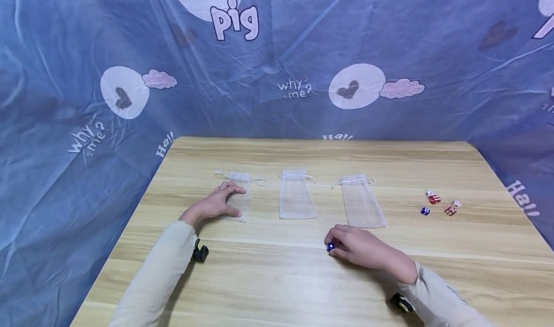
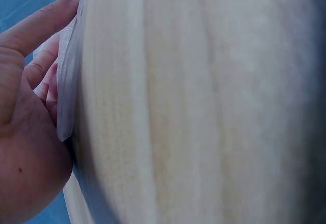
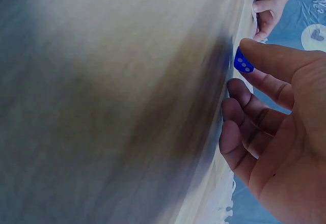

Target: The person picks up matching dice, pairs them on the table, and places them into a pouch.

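Note:
At the left sheer white drawstring pouch (image 1: 240, 199), my left hand (image 1: 218, 203) has its thumb and fingers spread apart over the mesh. The left wrist view shows that pouch's edge (image 2: 67, 89) against the fingers, some of which lie hidden behind it. My right hand (image 1: 365, 247) pinches a blue die (image 1: 330, 247) between thumb and index finger, close over the table in front of the pouches. White pips on the die (image 3: 243, 63) show in the right wrist view, where the other fingers curl loosely beside it.
A middle pouch (image 1: 297, 197) and a right pouch (image 1: 362, 202) lie flat on the wooden table (image 1: 277, 279). Farther right sits a loose group of dice: a blue die (image 1: 425, 211), red dice (image 1: 450, 211) and white dice (image 1: 457, 204). Blue printed cloth (image 1: 277, 43) hangs behind the table.

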A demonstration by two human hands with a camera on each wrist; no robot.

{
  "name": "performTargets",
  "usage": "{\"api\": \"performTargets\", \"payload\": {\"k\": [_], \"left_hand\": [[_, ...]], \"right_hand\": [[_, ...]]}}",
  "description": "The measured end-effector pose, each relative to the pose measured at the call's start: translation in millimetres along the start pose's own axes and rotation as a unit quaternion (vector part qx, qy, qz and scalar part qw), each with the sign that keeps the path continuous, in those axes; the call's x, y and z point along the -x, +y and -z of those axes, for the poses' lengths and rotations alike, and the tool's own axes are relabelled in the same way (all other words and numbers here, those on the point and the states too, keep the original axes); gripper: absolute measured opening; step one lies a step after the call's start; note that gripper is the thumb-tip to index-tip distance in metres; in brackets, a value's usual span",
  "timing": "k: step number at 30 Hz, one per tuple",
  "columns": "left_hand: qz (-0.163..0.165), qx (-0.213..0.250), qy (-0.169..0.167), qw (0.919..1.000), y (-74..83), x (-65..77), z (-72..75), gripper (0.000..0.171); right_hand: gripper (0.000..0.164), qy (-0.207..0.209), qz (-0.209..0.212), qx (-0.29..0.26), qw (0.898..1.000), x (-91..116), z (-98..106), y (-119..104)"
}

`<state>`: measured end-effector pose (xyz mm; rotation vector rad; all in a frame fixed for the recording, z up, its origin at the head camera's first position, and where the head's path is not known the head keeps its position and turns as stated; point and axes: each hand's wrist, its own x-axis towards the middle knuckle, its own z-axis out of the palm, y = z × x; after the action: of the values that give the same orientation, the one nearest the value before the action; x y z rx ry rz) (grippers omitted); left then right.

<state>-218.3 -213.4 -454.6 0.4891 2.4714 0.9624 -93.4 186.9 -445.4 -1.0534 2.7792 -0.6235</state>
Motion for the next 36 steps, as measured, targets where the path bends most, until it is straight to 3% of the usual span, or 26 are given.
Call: {"api": "performTargets", "payload": {"k": [6, 13, 19, 29, 36], "left_hand": [[-0.005, 0.005, 0.0, 1.0, 0.9, -1.0, -1.1, 0.068], [-0.008, 0.001, 0.002, 1.0, 0.1, -0.8, -0.4, 0.067], [-0.005, 0.008, 0.004, 0.9999, -1.4, -1.7, -0.6, 0.067], [-0.005, 0.016, 0.009, 0.9998, 0.1, -0.2, -2.4, 0.066], [-0.002, 0.025, 0.008, 0.9997, 1.9, 1.3, -2.2, 0.066]], "right_hand": [[0.015, -0.008, -0.026, -0.014, 1.0, 4, 5, -1], [0.02, 0.01, -0.067, -0.091, 0.994, 16, 23, 11], [0.023, 0.071, -0.087, -0.13, 0.985, 39, 44, 34], [0.025, 0.179, -0.143, -0.12, 0.966, 83, 73, 83], [0.029, 0.205, -0.183, -0.136, 0.952, 106, 76, 110]]}}
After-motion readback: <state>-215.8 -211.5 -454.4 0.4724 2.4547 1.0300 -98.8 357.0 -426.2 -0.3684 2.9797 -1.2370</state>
